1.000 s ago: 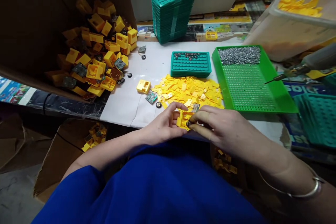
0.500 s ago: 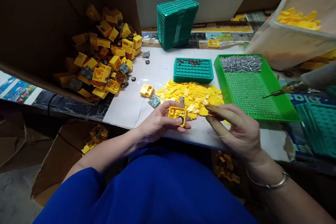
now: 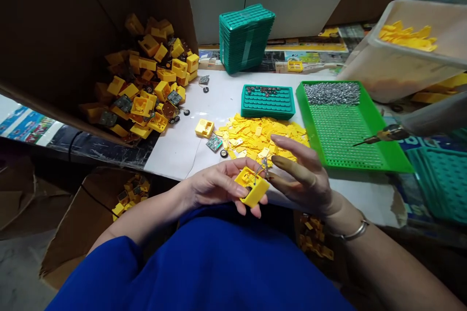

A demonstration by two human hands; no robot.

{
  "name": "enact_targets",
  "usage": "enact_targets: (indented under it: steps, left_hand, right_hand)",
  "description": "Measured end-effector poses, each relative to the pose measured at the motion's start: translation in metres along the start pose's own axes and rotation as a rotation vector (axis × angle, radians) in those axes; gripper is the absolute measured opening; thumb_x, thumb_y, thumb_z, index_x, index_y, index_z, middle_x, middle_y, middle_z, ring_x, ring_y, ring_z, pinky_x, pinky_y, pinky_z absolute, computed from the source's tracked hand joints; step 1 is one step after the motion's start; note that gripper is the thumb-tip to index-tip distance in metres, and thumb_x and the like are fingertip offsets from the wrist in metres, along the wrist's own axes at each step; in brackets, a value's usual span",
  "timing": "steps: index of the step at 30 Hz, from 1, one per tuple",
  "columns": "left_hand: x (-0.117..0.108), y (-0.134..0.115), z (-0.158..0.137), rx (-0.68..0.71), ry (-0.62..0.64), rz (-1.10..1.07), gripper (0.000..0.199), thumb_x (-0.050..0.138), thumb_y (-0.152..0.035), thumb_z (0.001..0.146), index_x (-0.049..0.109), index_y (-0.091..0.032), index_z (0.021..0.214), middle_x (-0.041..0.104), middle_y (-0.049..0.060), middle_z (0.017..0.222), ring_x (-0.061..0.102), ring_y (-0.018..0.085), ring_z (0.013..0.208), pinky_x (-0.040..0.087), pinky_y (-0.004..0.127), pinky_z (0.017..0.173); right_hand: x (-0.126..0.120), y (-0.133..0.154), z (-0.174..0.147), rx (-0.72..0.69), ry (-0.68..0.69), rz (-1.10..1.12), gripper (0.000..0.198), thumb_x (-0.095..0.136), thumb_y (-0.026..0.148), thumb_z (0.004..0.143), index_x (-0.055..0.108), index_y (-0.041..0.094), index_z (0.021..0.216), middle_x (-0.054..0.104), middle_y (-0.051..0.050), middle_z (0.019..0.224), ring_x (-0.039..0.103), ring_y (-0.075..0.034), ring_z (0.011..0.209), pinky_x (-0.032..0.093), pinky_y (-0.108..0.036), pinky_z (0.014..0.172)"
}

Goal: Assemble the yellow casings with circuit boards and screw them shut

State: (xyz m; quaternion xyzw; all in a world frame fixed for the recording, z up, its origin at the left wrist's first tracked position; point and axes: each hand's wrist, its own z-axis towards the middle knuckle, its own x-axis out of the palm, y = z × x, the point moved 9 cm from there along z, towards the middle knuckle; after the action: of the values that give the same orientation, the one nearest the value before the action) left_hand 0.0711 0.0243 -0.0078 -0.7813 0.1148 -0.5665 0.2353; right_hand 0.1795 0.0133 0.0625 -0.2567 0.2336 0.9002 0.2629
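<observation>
My left hand [image 3: 224, 182] grips a small yellow plastic casing [image 3: 256, 190], its thumb pressed on a dark round part inside. Thin wires run from the casing to a small circuit board [image 3: 265, 167], seen nearly edge-on. My right hand [image 3: 304, 172] is just right of that board with its fingers apart. Whether a fingertip touches the board, I cannot tell. Beyond both hands lies a heap of flat yellow plastic pieces [image 3: 255, 131]. Left of the heap are another yellow casing [image 3: 205, 128], a loose circuit board [image 3: 214, 143] and a small black disc [image 3: 224, 154].
A carton at left spills yellow casings [image 3: 146, 102]. A teal tray [image 3: 268, 102] holds small dark round parts; stacked teal trays [image 3: 246, 41] stand behind. Screws [image 3: 332, 93] fill the back of a green tray [image 3: 394, 150]. A screwdriver tip [image 3: 375, 140] hangs over that tray.
My right hand has moved left, close to the casing. The casing has come lower and tilted in my left hand. A black disc now shows beside the loose circuit board.
</observation>
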Motion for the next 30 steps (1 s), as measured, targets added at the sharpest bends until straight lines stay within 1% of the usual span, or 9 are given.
enact_targets:
  steps: [2,5,8,11,15,18,23,27,30]
  left_hand:
    - [-0.001,0.0,0.0,0.014,0.004,0.002,0.042,0.079,-0.015,0.067,0.058,-0.021,0.103,0.076,0.008,0.087,0.076,0.024,0.072,0.056,0.02,0.05]
    - [-0.003,-0.003,0.0,0.047,-0.008,0.01,0.041,0.079,-0.016,0.067,0.057,-0.021,0.102,0.076,0.007,0.087,0.076,0.023,0.072,0.055,0.02,0.051]
    - [-0.013,-0.008,0.001,0.112,-0.121,0.042,0.043,0.082,-0.016,0.066,0.057,-0.02,0.102,0.076,0.006,0.088,0.076,0.021,0.075,0.055,0.021,0.057]
    - [-0.027,-0.015,0.001,0.207,-0.291,0.108,0.044,0.084,-0.016,0.066,0.057,-0.018,0.101,0.075,0.005,0.086,0.075,0.019,0.078,0.055,0.023,0.066]
    - [-0.037,-0.024,0.001,0.363,-0.452,0.198,0.045,0.086,-0.02,0.066,0.058,-0.018,0.101,0.072,0.0,0.08,0.071,0.014,0.071,0.055,0.027,0.072]
    - [-0.039,-0.031,-0.002,0.462,-0.523,0.209,0.045,0.087,-0.022,0.064,0.06,-0.018,0.1,0.069,-0.001,0.084,0.067,0.012,0.074,0.054,0.026,0.074]
    - [-0.032,-0.029,0.001,0.416,-0.413,0.174,0.053,0.088,-0.025,0.064,0.06,-0.02,0.109,0.07,0.001,0.09,0.068,0.014,0.084,0.05,0.028,0.083]
    - [-0.032,-0.027,0.002,0.398,-0.387,0.178,0.054,0.087,-0.028,0.067,0.06,-0.021,0.113,0.07,0.002,0.092,0.068,0.014,0.086,0.048,0.029,0.088]
    - [-0.035,-0.025,0.004,0.387,-0.405,0.186,0.055,0.087,-0.028,0.066,0.059,-0.022,0.113,0.07,0.001,0.09,0.068,0.014,0.084,0.048,0.031,0.089]
  right_hand:
    - [0.005,0.002,0.0,-0.016,0.031,0.075,0.052,0.067,0.008,0.085,0.051,0.027,0.131,0.056,-0.014,0.137,0.06,-0.026,0.126,0.061,-0.044,0.094]
    - [0.01,0.004,0.0,-0.015,0.075,0.162,0.053,0.062,0.006,0.087,0.05,0.024,0.136,0.062,-0.015,0.129,0.067,-0.022,0.113,0.063,-0.036,0.087]
    - [0.006,-0.001,0.0,0.053,0.068,0.199,0.051,0.054,0.005,0.089,0.052,0.025,0.136,0.068,-0.012,0.12,0.071,-0.021,0.104,0.063,-0.033,0.081]
    - [-0.004,-0.002,0.0,0.1,-0.018,0.109,0.059,0.059,0.003,0.087,0.051,0.029,0.139,0.073,-0.008,0.107,0.072,-0.02,0.092,0.063,-0.032,0.075]
    - [-0.005,0.017,0.001,0.007,0.002,-0.083,0.076,0.065,-0.002,0.082,0.038,0.024,0.148,0.076,-0.007,0.092,0.073,-0.019,0.08,0.063,-0.032,0.072]
    - [-0.002,0.029,-0.001,-0.043,0.045,-0.131,0.068,0.066,-0.001,0.082,0.042,0.019,0.143,0.077,-0.009,0.094,0.075,-0.019,0.084,0.064,-0.03,0.074]
    - [0.004,0.036,-0.007,-0.067,0.086,-0.129,0.04,0.059,0.003,0.088,0.055,0.022,0.123,0.077,-0.008,0.097,0.075,-0.019,0.091,0.064,-0.03,0.075]
    - [0.004,0.038,-0.008,-0.072,0.064,-0.162,0.039,0.063,0.004,0.086,0.057,0.019,0.122,0.077,-0.01,0.096,0.074,-0.019,0.09,0.064,-0.03,0.076]
    - [0.008,0.037,-0.013,-0.072,0.114,-0.145,0.041,0.061,0.004,0.087,0.057,0.018,0.126,0.077,-0.011,0.101,0.073,-0.019,0.095,0.063,-0.028,0.081]
